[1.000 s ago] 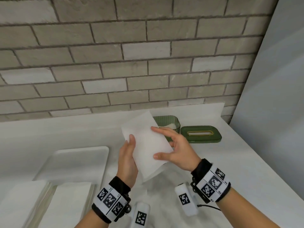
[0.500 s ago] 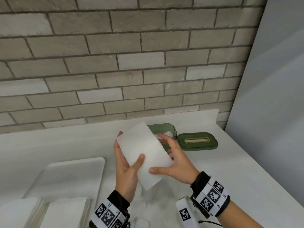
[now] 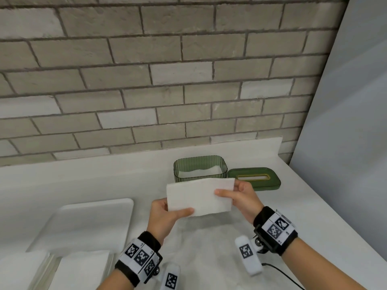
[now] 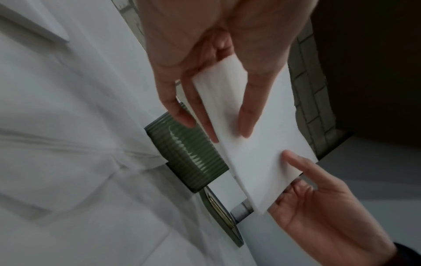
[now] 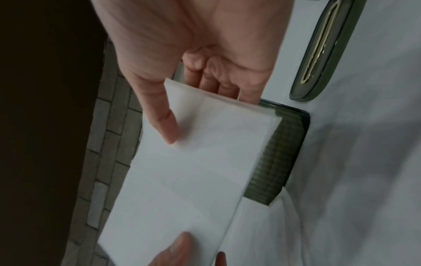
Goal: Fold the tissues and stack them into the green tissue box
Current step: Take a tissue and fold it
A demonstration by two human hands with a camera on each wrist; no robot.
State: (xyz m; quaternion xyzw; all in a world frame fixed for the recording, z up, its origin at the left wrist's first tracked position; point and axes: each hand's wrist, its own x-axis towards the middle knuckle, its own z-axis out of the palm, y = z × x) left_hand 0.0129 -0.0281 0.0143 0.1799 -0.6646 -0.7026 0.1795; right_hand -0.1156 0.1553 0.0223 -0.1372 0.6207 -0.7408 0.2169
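Above the white counter (image 3: 314,227), just in front of the green tissue box (image 3: 200,164), a folded white tissue (image 3: 201,197) hangs in the air between two hands. It is a flat rectangle with its long axis running left to right, roughly parallel to the brick wall (image 3: 167,80), and its broad face turned toward the person. The left hand (image 3: 165,216) pinches the lower left corner, thumb on the near face and fingers behind; the left wrist view shows those fingers lying fairly straight along the sheet. The right hand (image 3: 243,197) pinches the right end the same way, thumb in front, fingers curled behind the edge. The tissue touches nothing but the hands. Behind it the box stands open, ribbed and see-through, with white tissue already lying low inside. Just to the right of the box its green lid (image 3: 254,178) lies flat on the counter, a gold-rimmed slot along its middle. To the left, well apart from the box, sits a white tray (image 3: 88,222), and near the lower left corner lie two stacks of unfolded tissues (image 3: 83,268). A crumpled white sheet (image 3: 209,248) covers the counter beneath the hands.
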